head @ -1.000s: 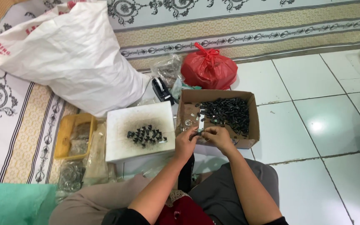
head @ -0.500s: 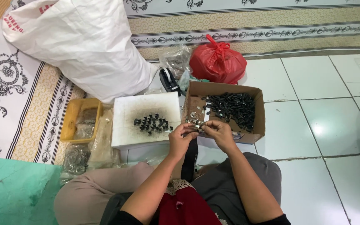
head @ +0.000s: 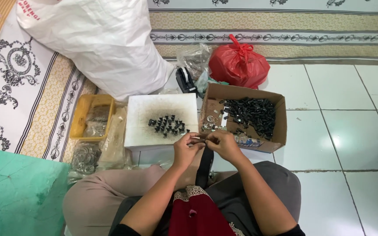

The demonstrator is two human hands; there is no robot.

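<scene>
Pinching a small part together, left hand [head: 188,150], right hand [head: 224,145], fingers closed, near cardboard box [head: 281,126] edge, bare tiles rightward.

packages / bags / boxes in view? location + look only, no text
White sack: top left on the patterned mat, big, bulging, red print.
Red plastic bag: behind the box, knotted, rounded.
Cardboard box: right of centre on the tiles, open, brown, holds small black parts.
White slab: left of the box, flat, square, black pieces on top.
Yellow tray: left of the slab, rectangular.
Clear bags: below the tray, metal rings inside.
</scene>
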